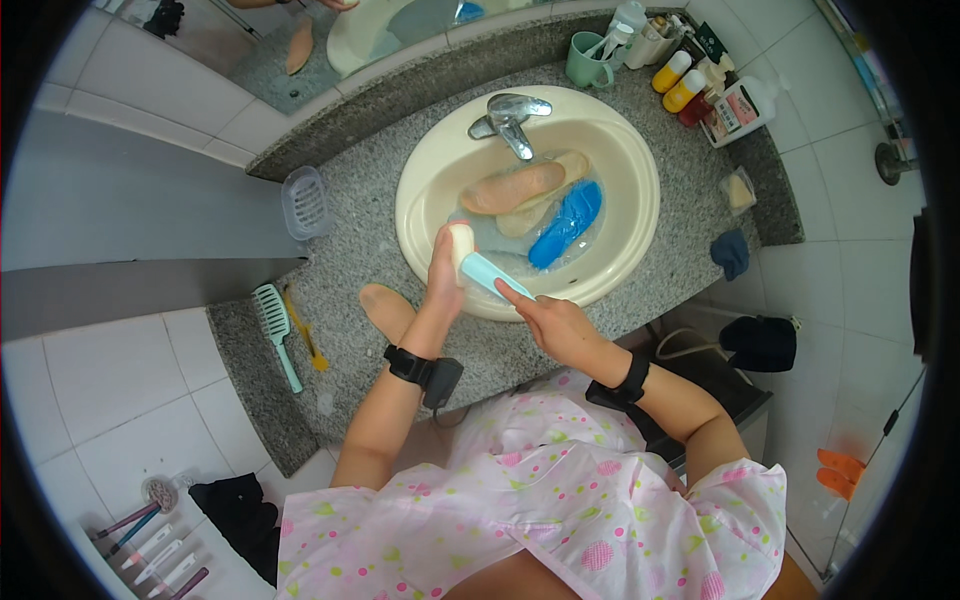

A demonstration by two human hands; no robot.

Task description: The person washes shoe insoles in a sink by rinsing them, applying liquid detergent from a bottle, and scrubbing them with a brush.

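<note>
My left hand (446, 270) is closed round a cream, rounded piece (461, 243), possibly an insole seen nearly end-on, over the near left rim of the sink (630, 262). My right hand (560, 328) grips a light blue brush (495, 274), index finger stretched along its handle. The brush's head end touches the cream piece; its bristles are hidden. In the sink's water lie a tan insole (513, 188), a paler cream insole (524, 219) partly beneath it, and a blue insole (566, 225). Another tan insole (388, 312) rests on the counter beside my left wrist.
A chrome faucet (510, 120) stands at the sink's back. A green cup (589, 62) and several bottles (685, 90) occupy the back right counter. On the left are a clear soap dish (305, 203) and a green comb (277, 330). A dark blue cloth (730, 254) hangs at the right edge.
</note>
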